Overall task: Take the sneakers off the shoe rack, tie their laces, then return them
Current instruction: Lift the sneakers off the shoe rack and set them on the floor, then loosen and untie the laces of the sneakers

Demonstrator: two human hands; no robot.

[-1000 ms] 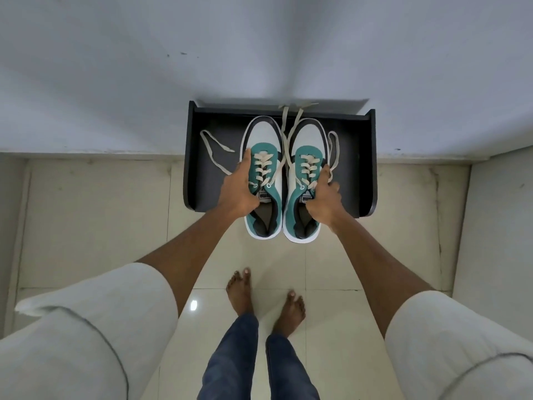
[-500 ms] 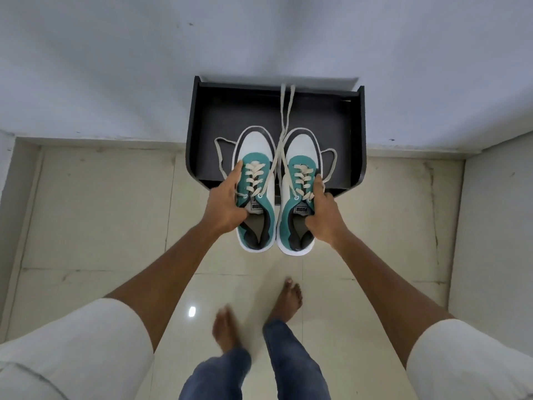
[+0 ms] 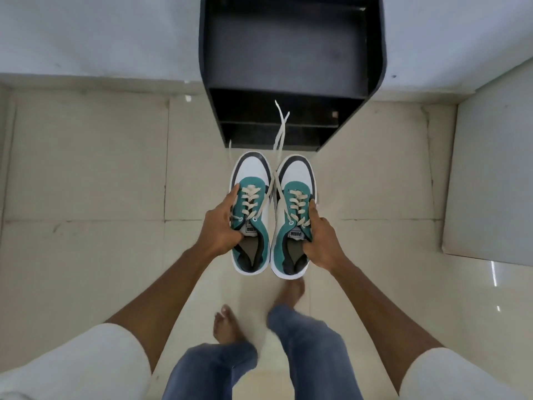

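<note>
— So where are the sneakers?
— Off the shoe rack (image 3: 291, 47), held side by side above the tiled floor (image 3: 86, 168), toes pointing at the rack.
— Who holds which?
— The left hand (image 3: 220, 226) grips the left sneaker (image 3: 251, 212) at its outer side, near the tongue; the right hand (image 3: 321, 241) grips the right sneaker (image 3: 294, 215) the same way.
— And the laces (image 3: 281, 131)?
— Untied, loose ends trailing forward between the toes, in front of the rack's lower shelves.
</note>
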